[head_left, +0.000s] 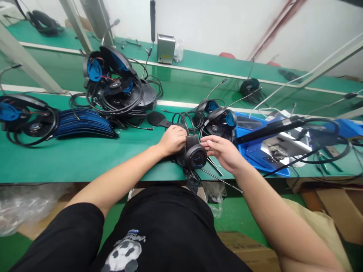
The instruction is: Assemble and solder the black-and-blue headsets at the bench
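Observation:
A black headset [195, 154] with a round ear cup lit by small blue marks lies at the near edge of the green bench [85, 158]. My left hand [172, 139] is curled over the headset's band on its left side. From the right, my right hand [222, 151] closes its fingers against the ear cup. Thin metal microphone stalks [215, 168] stick out below the cup toward me. Just behind my hands sit two more headsets with blue inner parts [219, 121].
A heap of open black headsets with blue parts and tangled cables [119, 88] sits back left, beside a row of blue-black bands [85, 124] and another headset [22, 119]. A blue tray [261, 151] with a black tool [272, 128] is right. A metal box [166, 48] stands behind.

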A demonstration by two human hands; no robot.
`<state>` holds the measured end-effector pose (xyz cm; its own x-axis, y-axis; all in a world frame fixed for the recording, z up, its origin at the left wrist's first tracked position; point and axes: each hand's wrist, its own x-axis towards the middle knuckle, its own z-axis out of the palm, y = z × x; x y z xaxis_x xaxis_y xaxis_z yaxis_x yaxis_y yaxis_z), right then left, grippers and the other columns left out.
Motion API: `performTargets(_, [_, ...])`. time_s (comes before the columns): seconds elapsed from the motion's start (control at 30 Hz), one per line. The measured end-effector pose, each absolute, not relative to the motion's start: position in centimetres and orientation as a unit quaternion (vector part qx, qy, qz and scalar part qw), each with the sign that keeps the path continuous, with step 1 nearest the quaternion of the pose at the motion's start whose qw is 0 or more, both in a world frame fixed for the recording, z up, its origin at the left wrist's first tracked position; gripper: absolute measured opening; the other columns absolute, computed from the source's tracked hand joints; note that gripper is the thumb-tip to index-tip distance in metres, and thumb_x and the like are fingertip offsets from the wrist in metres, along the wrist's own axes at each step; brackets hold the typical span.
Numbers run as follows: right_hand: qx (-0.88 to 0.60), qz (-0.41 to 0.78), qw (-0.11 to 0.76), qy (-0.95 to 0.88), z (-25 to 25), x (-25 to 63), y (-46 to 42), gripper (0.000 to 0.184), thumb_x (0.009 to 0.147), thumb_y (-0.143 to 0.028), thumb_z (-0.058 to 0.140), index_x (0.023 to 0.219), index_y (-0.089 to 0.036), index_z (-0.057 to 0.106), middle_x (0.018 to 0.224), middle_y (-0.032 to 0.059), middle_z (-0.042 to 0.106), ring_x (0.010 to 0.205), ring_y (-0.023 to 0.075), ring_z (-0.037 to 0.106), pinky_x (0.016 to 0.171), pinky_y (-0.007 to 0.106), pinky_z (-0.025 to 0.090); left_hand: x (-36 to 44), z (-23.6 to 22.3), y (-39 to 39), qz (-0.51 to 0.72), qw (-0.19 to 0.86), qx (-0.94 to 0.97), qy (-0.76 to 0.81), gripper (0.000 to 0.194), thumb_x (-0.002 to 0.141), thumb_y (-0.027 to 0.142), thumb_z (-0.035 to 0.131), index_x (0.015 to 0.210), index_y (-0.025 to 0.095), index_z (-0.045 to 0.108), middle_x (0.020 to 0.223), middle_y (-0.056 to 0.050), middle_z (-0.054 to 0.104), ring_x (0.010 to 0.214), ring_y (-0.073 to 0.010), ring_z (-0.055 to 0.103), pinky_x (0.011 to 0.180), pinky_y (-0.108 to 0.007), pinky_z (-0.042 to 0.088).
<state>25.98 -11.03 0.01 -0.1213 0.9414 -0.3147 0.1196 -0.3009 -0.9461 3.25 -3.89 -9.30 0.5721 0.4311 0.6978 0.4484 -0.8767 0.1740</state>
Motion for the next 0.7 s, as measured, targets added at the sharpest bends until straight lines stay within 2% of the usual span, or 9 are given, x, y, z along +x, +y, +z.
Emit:
performTargets(0.07, [-0.589, 0.469, 0.346, -0.560, 2.1, 26.9, -13.6, 0.038, 0.079, -0.045, 0.080, 0.109, -0.022, 0.071, 0.111, 0.0093, 0.075, 0.095, 0.0229, 0.069, 0.079, 0.036, 0.054, 3.1, -9.7, -4.0, -0.386, 0.014, -0.891, -0.240, 0.025, 0.095, 0.014, 0.050, 0.079, 0.019, 0.068, 0.087, -0.008, 0.076, 0.087, -0.0203, 0.065, 0.086, -0.040, 0.044])
performTargets(0.17, [-0.586, 0.195, 0.339, -0.709, 3.5, 26.5, -19.0, 0.040, 0.091, -0.037, 0.070, 0.130, -0.028, 0.064, 0.129, 0.0116, 0.070, 0.109, 0.0293, 0.069, 0.090, 0.048, 0.057, 2.9, -10.0, -4.2, -0.381, 0.024, -0.898, -0.219, 0.028, 0.095, 0.015, 0.051, 0.069, 0.019, 0.061, 0.079, -0.006, 0.073, 0.080, -0.0200, 0.061, 0.080, -0.040, 0.041])
performTargets(0.27, [-0.511, 0.058, 0.314, -0.798, 1.3, 23.7, -23.0, 0.073, 0.085, -0.035, 0.079, 0.150, -0.028, 0.046, 0.147, 0.0194, 0.056, 0.128, 0.0400, 0.061, 0.102, 0.060, 0.054, 2.7, -10.0, -4.3, -0.378, 0.032, -0.904, -0.200, 0.032, 0.096, 0.016, 0.050, 0.065, 0.019, 0.056, 0.075, -0.005, 0.071, 0.074, -0.0187, 0.056, 0.077, -0.039, 0.039])
performTargets(0.33, [-0.514, 0.002, 0.304, -0.802, -1.1, 21.8, -24.0, 0.087, 0.084, -0.032, 0.080, 0.158, -0.024, 0.034, 0.154, 0.0255, 0.047, 0.139, 0.0455, 0.051, 0.107, 0.067, 0.049, 2.5, -9.8, -4.3, -0.374, 0.035, -0.907, -0.189, 0.033, 0.096, 0.015, 0.049, 0.064, 0.019, 0.055, 0.072, -0.004, 0.069, 0.072, -0.0183, 0.055, 0.075, -0.039, 0.038])
performTargets(0.43, [-0.538, 0.056, 0.345, -0.767, -3.0, 21.1, -23.8, 0.090, 0.086, -0.033, 0.079, 0.161, -0.022, 0.030, 0.158, 0.0258, 0.043, 0.143, 0.0449, 0.047, 0.112, 0.069, 0.045, 2.0, -9.1, -4.3, -0.374, 0.032, -0.908, -0.186, 0.031, 0.097, 0.013, 0.047, 0.070, 0.019, 0.059, 0.076, -0.005, 0.072, 0.075, -0.0178, 0.059, 0.076, -0.038, 0.039])
performTargets(0.53, [-0.524, 0.238, 0.411, -0.707, -1.6, 23.3, -22.1, 0.066, 0.092, -0.038, 0.071, 0.152, -0.025, 0.046, 0.149, 0.0181, 0.057, 0.133, 0.0363, 0.059, 0.108, 0.057, 0.052, 1.5, -8.0, -4.2, -0.397, 0.000, -0.893, -0.210, 0.029, 0.101, 0.016, 0.044, 0.085, 0.019, 0.068, 0.088, -0.007, 0.077, 0.084, -0.0177, 0.065, 0.080, -0.038, 0.042])
performTargets(0.6, [-0.552, 0.321, 0.426, -0.641, 0.2, 25.2, -19.6, 0.038, 0.096, -0.038, 0.065, 0.132, -0.024, 0.066, 0.134, 0.0142, 0.069, 0.116, 0.0293, 0.069, 0.097, 0.046, 0.058, 1.5, -7.4, -4.0, -0.421, -0.016, -0.881, -0.215, 0.027, 0.103, 0.020, 0.045, 0.095, 0.019, 0.071, 0.093, -0.007, 0.079, 0.089, -0.0182, 0.069, 0.083, -0.038, 0.045])
performTargets(0.63, [-0.584, 0.323, 0.433, -0.606, 1.0, 25.9, -17.9, 0.026, 0.097, -0.039, 0.064, 0.115, -0.023, 0.074, 0.121, 0.0130, 0.074, 0.105, 0.0267, 0.071, 0.091, 0.042, 0.059, 1.5, -7.2, -3.9, -0.430, -0.015, -0.878, -0.208, 0.027, 0.104, 0.021, 0.045, 0.099, 0.019, 0.072, 0.095, -0.008, 0.079, 0.091, -0.0184, 0.070, 0.084, -0.038, 0.046])
performTargets(0.7, [-0.631, 0.372, 0.394, -0.556, 2.2, 26.6, -13.9, 0.025, 0.090, -0.043, 0.070, 0.094, -0.020, 0.079, 0.099, 0.0104, 0.078, 0.089, 0.0235, 0.070, 0.080, 0.038, 0.057, 1.9, -7.1, -3.7, -0.440, -0.006, -0.880, -0.181, 0.026, 0.105, 0.022, 0.046, 0.103, 0.019, 0.072, 0.098, -0.008, 0.080, 0.094, -0.0183, 0.072, 0.085, -0.037, 0.048])
